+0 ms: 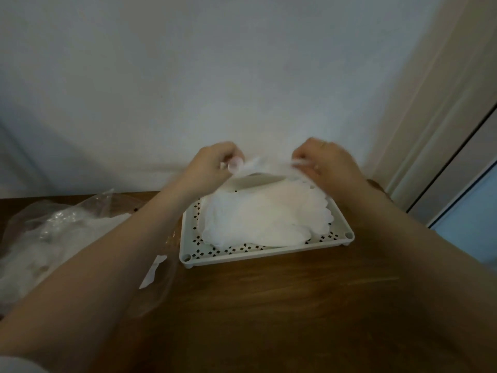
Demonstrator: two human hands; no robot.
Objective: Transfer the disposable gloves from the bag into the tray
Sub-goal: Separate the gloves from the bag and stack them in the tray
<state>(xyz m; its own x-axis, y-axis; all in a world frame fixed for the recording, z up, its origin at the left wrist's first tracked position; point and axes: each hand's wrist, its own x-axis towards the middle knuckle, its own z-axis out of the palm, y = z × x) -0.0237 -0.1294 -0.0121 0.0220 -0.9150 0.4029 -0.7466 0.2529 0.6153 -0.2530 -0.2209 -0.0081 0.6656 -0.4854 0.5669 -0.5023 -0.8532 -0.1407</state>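
A white perforated tray (265,254) sits on the brown wooden table, against the wall. A pile of thin translucent gloves (266,216) lies spread in it. Above the tray's far edge, my left hand (212,164) and my right hand (326,164) each pinch one end of a single glove (265,165), stretched between them in the air. A clear plastic bag (51,232) with more gloves inside lies at the left of the table, partly hidden behind my left forearm.
A white scrap of torn plastic (154,270) lies beside the tray's near left corner. The white wall (242,76) rises right behind the tray. A door frame (441,157) stands at the right. Bare wooden table (269,305) stretches in front of the tray.
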